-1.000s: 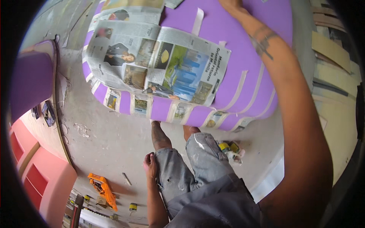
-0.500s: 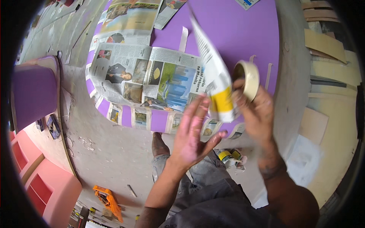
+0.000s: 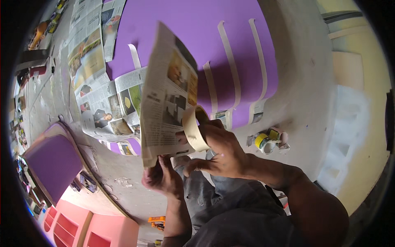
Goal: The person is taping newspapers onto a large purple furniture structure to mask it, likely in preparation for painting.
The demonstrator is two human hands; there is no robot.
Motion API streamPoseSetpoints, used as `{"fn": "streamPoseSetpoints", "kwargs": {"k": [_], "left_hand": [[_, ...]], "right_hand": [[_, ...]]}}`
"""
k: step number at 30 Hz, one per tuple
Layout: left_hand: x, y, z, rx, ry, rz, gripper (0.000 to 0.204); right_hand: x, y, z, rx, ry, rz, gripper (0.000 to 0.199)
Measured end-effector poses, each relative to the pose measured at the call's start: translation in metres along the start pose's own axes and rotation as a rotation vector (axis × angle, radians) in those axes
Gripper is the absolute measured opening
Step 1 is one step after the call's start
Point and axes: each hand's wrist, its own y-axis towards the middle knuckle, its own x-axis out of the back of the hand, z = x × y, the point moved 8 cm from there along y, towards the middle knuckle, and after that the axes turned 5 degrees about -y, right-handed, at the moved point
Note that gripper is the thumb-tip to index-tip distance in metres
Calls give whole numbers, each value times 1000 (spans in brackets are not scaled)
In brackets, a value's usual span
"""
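Note:
A folded newspaper sheet [image 3: 162,107] stands upright in front of me. Its lower corner is pinched between the thumb and fingers of my left hand [image 3: 164,179]. My right hand [image 3: 224,150] carries a roll of masking tape [image 3: 192,128], with fingers passed through its ring, close against the newspaper's right side. The right thumb reaches toward my left hand. Beyond them lies a purple panel [image 3: 181,24] with tape strips [image 3: 230,61] running over its near edge. More newspaper [image 3: 101,109] covers the panel's left part; the raised sheet hides some of it.
A smaller purple panel [image 3: 53,164] and a pink piece with recesses [image 3: 70,226] are at the left. Used cans or rolls [image 3: 267,142] lie on the floor below the panel's right corner. An orange tool [image 3: 157,222] is on the floor. Pale boards [image 3: 349,111] line the right side.
The newspaper sheet has swung left and turned its broad side toward me. My left hand now grips its lower corner. The right hand and tape roll have moved left and down; the view has shifted.

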Motion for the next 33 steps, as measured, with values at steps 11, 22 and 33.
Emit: {"fn": "streamPoseSetpoints", "kwargs": {"k": [11,22,33], "left_hand": [[-36,7,5,189,-232,219,25],[-7,106,10,78,-18,434,21],[-32,228,94,124,137,671,41]], "right_hand": [[8,-45,-14,-63,-261,-195,52],[96,-98,-77,-680,57,-443,16],[208,-164,-164,-890,-6,-626,30]]}}
